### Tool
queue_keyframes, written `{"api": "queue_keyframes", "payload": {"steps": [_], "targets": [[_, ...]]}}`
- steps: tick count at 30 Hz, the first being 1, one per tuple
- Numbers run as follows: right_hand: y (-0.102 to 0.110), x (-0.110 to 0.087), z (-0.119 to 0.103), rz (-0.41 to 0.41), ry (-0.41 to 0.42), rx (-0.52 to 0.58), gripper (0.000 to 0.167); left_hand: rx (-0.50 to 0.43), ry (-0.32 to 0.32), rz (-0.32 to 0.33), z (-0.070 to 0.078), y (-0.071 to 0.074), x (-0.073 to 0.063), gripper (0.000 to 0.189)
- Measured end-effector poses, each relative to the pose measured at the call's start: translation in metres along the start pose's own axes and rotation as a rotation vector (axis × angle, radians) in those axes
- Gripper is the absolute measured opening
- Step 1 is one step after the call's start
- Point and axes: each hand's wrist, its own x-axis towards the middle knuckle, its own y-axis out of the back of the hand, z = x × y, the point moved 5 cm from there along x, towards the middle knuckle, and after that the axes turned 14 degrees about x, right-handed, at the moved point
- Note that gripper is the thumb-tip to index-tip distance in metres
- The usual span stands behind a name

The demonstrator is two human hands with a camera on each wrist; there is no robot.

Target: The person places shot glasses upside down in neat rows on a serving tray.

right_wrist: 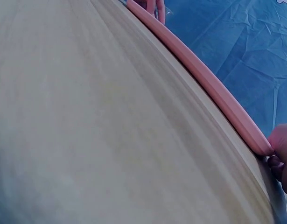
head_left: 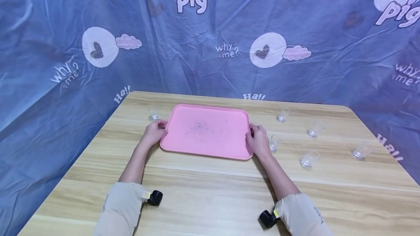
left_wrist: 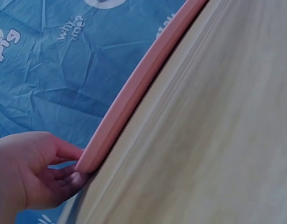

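Note:
A pink rectangular tray lies low over the middle of the wooden table, with grey scuff marks on its bare inside. My left hand grips its left short edge, thumb at the rim and fingers beneath. On the opposite short edge, my right hand pinches the rim the same way. In the left wrist view the tray's side wall runs close along the tabletop, its near corner between thumb and fingers of the left hand. The right wrist view shows the right hand at the other near corner.
One small clear glass stands beyond my left hand. Several more are spread over the right side, including a glass right beside my right hand, a glass nearer me and a glass far right. A blue printed cloth hangs behind the table.

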Motion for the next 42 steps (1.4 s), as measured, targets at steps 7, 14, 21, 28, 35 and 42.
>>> {"api": "queue_keyframes", "payload": {"steps": [7, 14, 21, 28, 35, 42], "targets": [[0.0, 0.004, 0.001, -0.024, -0.036, 0.035, 0.042, -0.039, 0.031, -0.13, 0.002, 0.004, -0.002, 0.042], [-0.003, 0.003, 0.001, -0.042, -0.05, 0.062, 0.043, -0.173, 0.105, -0.239, -0.004, 0.007, -0.006, 0.045], [-0.003, 0.003, 0.001, -0.044, -0.049, 0.075, 0.043, -0.193, 0.11, -0.25, -0.01, 0.006, -0.005, 0.053], [-0.002, 0.003, 0.001, -0.026, -0.068, 0.097, 0.04, -0.212, 0.092, -0.254, -0.011, 0.007, -0.006, 0.053], [-0.001, 0.003, 0.001, -0.024, -0.057, 0.108, 0.04, -0.221, 0.116, -0.106, -0.021, 0.017, -0.004, 0.039], [-0.002, 0.002, 0.003, -0.019, -0.077, 0.126, 0.041, -0.158, 0.204, 0.278, -0.039, 0.034, -0.004, 0.039]]}}
